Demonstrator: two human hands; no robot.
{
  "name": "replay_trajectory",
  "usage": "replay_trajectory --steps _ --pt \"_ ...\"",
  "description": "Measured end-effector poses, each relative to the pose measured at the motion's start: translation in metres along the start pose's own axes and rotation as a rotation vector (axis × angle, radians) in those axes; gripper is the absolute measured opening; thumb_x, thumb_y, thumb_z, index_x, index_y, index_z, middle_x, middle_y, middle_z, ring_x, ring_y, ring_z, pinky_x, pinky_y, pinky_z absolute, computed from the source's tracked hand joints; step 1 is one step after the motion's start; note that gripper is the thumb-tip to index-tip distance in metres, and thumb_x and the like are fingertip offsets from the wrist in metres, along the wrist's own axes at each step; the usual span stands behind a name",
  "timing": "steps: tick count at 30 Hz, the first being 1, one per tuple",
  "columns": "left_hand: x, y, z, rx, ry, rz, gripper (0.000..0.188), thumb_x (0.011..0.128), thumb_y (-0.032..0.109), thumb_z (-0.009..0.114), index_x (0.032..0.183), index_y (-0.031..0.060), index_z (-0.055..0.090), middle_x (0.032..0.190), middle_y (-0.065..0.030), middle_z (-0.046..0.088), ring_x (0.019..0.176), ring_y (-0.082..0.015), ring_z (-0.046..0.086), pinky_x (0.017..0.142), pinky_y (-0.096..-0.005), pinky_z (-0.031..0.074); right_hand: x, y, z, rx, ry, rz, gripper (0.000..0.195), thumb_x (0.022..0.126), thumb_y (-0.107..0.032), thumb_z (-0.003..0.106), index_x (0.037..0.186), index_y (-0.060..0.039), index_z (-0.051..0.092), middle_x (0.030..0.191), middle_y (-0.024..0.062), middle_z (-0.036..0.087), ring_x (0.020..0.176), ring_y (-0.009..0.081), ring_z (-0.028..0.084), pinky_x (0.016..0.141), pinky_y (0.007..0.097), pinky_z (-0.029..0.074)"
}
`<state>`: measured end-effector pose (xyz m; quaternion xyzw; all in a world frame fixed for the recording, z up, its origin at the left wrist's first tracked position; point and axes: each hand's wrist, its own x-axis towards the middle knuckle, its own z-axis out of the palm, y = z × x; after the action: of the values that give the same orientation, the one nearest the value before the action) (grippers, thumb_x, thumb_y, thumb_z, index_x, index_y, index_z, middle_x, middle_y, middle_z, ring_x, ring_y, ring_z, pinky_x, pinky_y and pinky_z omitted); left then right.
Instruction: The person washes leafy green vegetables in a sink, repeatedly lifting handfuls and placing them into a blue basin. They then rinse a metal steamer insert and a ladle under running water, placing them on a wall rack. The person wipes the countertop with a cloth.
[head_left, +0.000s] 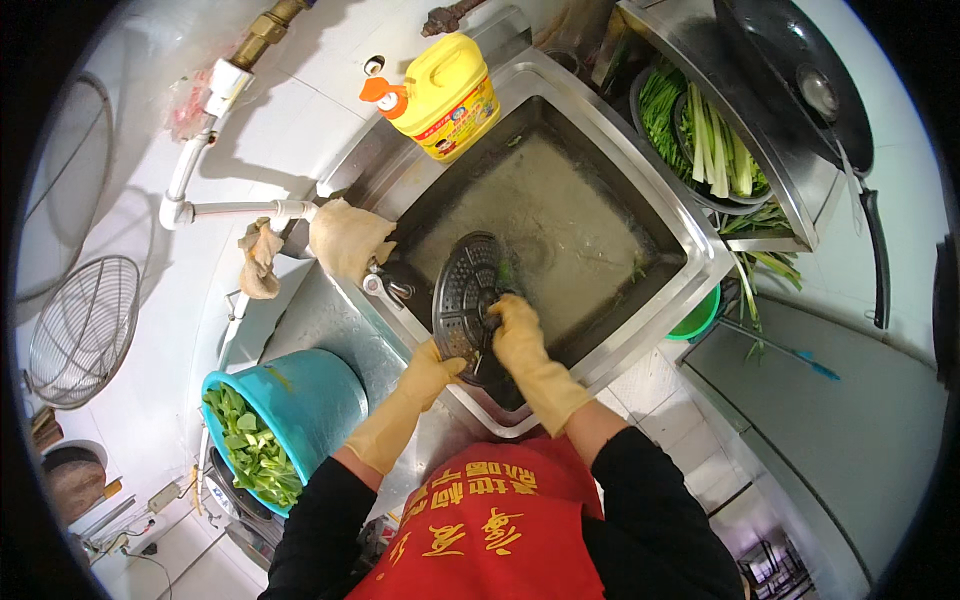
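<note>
A round, dark perforated grill plate (463, 300) is held tilted over the near left part of a stainless steel sink (694, 259), whose basin holds murky water. My left hand (429, 375), in a pale yellow rubber glove, grips the plate's lower rim. My right hand (519, 330), gloved the same way, is closed around something dark at the plate's right side; the fingers hide most of it, so I cannot tell what it is. The tap (386, 286), wrapped with a beige cloth (346, 238), stands just left of the plate.
A yellow detergent jug (454, 101) stands on the sink's back rim. At left, a turquoise bucket (322, 397) holds cut greens (251, 446). Spring onions (716, 142) fill bowls on the right shelf, beside a black wok (795, 45). A green basin (694, 315) sits below the sink's right edge.
</note>
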<state>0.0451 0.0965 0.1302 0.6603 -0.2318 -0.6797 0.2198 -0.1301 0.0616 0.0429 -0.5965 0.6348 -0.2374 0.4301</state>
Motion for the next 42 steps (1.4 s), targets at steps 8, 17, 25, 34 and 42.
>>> replay_trajectory --steps 8,17,25,34,42 --pt "-0.065 0.033 -0.037 -0.141 0.025 0.261 0.029 0.090 -0.005 0.062 0.117 0.0030 0.067 0.110 -0.0095 0.073 0.094 -0.0218 0.071 0.082 -0.0397 0.060 0.041 0.019 -0.039 0.058 0.340 0.220 0.038 0.079 0.000 0.063 0.117 -0.0016 0.066 0.117 0.0244 0.066 0.112 0.0397 0.063 0.098 0.0450 0.050" --pt "-0.111 0.062 -0.047 -0.288 -0.038 0.512 0.027 0.093 -0.002 0.061 0.119 0.0037 0.066 0.113 -0.0109 0.072 0.098 -0.0247 0.072 0.086 -0.0422 0.061 -0.018 -0.032 -0.115 0.117 0.637 -0.097 0.037 0.081 0.003 0.061 0.117 -0.0045 0.064 0.122 0.0193 0.064 0.117 0.0369 0.058 0.104 0.0430 0.044" --pt "-0.078 0.079 0.004 -0.311 0.044 0.472 0.024 0.091 -0.002 0.065 0.113 0.0060 0.070 0.107 -0.0088 0.074 0.093 -0.0217 0.072 0.079 -0.0384 0.061 -0.028 -0.146 -0.082 -0.141 0.267 -0.796 0.013 0.080 -0.008 0.062 0.091 -0.0099 0.069 0.113 0.0111 0.066 0.091 0.0391 0.064 0.077 0.0469 0.055" --pt "-0.018 0.056 0.034 -0.331 0.321 0.247 0.030 0.090 -0.008 0.061 0.117 0.0047 0.067 0.109 -0.0092 0.074 0.094 -0.0235 0.072 0.079 -0.0393 0.062 0.109 0.079 -0.135 -0.618 -0.194 0.037 0.023 0.082 -0.008 0.067 0.103 -0.0117 0.073 0.120 0.0135 0.066 0.107 0.0376 0.064 0.092 0.0473 0.053" --pt "0.035 0.030 0.084 -0.020 0.459 0.016 0.028 0.085 0.010 0.072 0.112 0.0066 0.067 0.103 -0.0122 0.069 0.077 -0.0265 0.068 0.068 -0.0370 0.057 0.093 0.030 -0.120 0.090 -0.113 -0.212 0.030 0.077 0.002 0.063 0.107 -0.0001 0.066 0.116 0.0229 0.064 0.113 0.0429 0.058 0.101 0.0478 0.045"
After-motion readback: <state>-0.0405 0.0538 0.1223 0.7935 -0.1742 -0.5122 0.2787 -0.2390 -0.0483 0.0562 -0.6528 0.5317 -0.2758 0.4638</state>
